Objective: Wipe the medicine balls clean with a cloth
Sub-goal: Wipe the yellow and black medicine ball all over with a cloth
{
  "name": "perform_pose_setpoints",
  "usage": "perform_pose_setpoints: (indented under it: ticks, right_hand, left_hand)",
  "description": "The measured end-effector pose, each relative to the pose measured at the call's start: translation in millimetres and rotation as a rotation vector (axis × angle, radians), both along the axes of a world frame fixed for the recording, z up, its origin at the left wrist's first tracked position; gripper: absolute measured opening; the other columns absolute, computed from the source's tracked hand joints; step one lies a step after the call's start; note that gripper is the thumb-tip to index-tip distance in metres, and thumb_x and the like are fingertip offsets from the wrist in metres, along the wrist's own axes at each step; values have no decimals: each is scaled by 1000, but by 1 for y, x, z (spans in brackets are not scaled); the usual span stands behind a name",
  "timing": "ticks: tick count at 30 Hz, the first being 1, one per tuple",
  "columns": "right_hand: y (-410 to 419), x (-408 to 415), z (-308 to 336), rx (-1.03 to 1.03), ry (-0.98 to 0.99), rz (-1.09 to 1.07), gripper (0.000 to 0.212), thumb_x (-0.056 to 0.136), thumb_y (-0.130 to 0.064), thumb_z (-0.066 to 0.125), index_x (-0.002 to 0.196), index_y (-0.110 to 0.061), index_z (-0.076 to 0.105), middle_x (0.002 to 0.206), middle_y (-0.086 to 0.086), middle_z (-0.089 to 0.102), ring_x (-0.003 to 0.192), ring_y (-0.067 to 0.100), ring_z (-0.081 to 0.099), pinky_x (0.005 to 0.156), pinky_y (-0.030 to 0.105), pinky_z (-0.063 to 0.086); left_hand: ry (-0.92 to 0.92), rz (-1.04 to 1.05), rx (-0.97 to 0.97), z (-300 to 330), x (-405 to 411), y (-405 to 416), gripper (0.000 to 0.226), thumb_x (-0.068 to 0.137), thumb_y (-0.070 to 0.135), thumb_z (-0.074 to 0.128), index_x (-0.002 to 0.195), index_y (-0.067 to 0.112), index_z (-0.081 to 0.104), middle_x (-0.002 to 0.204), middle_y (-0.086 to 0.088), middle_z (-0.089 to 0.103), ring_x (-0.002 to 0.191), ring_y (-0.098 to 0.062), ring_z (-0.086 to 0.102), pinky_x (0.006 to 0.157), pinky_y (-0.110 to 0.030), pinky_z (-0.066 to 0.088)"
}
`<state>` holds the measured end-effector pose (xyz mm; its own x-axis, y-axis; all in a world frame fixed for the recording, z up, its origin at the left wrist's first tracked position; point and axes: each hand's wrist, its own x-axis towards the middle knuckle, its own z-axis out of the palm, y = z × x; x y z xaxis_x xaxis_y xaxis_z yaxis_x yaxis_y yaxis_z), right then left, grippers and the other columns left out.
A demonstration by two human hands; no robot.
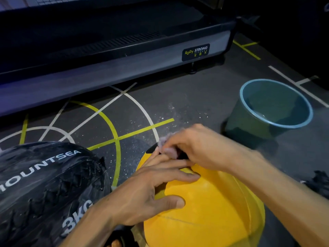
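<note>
The left hand (151,189) lies spread, steadying the heavy, slick yellow ball (204,211) while the right hand (195,148) pinches a limp cloth (167,148).

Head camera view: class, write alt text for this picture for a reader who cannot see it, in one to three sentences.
A person's right hand presses a small pale cloth onto the top of a yellow medicine ball while the left hand lies flat on it. A black medicine ball marked 3KG sits to the left, and a blue bucket stands on the marked gym floor behind.
</note>
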<state>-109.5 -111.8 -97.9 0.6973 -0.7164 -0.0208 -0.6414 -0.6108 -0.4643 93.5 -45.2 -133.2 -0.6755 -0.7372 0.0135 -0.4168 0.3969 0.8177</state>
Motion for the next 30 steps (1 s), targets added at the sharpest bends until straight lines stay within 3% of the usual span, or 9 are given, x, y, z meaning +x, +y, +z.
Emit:
perform_pose_setpoints:
  ticks: [4, 8, 11, 14, 16, 20, 24, 26, 30]
  right_hand:
    - [-44, -31, -11, -54, 194, -317, 28, 93, -8, 56, 100, -28, 74, 97, 3, 76, 99, 29, 70, 83, 37, 54]
    - [-14, -17, 19, -31, -190, -211, 36, 93, -2, 57, 108, -28, 77, 99, -10, 77, 96, 4, 69, 86, 22, 51]
    - [5, -21, -3, -22, -31, -60, 35, 91, -2, 55, 104, -28, 75, 99, -7, 76, 96, 13, 71, 80, 28, 53]
    - [-21, -65, -24, -62, 176, -399, 31, 87, 0, 56, 90, -27, 70, 79, -8, 67, 89, 21, 70, 65, 21, 41]
    - [-15, -73, -22, -120, -73, -507, 36, 88, 4, 59, 99, -25, 76, 79, -14, 70, 82, 1, 68, 66, 7, 41]
    - [26, -35, -13, -14, -225, -80, 40, 94, 4, 56, 118, -21, 75, 121, -10, 73, 118, -2, 63, 105, 13, 43]
    - [-12, -76, -25, -90, 63, -434, 28, 93, -4, 58, 100, -24, 76, 89, -5, 76, 93, 19, 73, 76, 18, 46]
    - [-6, -76, -17, -88, -110, -531, 28, 96, -6, 55, 102, -24, 76, 77, -10, 73, 80, 9, 71, 69, 16, 46]
    - [38, -36, 18, 161, -244, -108, 33, 101, -4, 54, 109, -29, 75, 79, -22, 70, 75, -1, 68, 66, 14, 49]
  left_hand:
    - [23, 3, 1, 0, -2, 2, 47, 95, 34, 73, 140, 35, 61, 159, 26, 38, 156, -6, 15, 125, -56, 0]
    - [21, 9, 30, -2, 1, 0, 47, 94, 35, 73, 140, 37, 61, 158, 26, 38, 156, -7, 15, 125, -57, 5]
    - [11, 18, 53, -3, 5, -1, 48, 94, 38, 73, 140, 41, 60, 159, 27, 37, 156, -5, 15, 125, -57, 7]
    - [5, 36, 22, -4, 5, 3, 46, 95, 38, 70, 140, 38, 59, 160, 26, 36, 156, -7, 13, 125, -55, 1]
    - [10, 32, 14, -5, 4, 3, 46, 95, 38, 70, 140, 38, 60, 160, 25, 36, 157, -9, 13, 125, -55, 4]
    - [2, 39, 15, -6, 3, 2, 46, 93, 43, 72, 137, 45, 61, 158, 26, 39, 156, -14, 14, 121, -56, 22]
    - [12, 46, 18, -6, 5, 5, 46, 92, 40, 73, 137, 42, 63, 157, 26, 40, 154, -16, 17, 115, -46, 29]
    - [20, 49, 27, -7, 5, 3, 46, 91, 40, 73, 136, 42, 63, 157, 26, 41, 154, -15, 17, 114, -44, 29]
    - [8, 61, 10, -7, 5, 1, 43, 90, 38, 76, 131, 42, 66, 149, 26, 49, 153, -13, 20, 115, -43, 30]
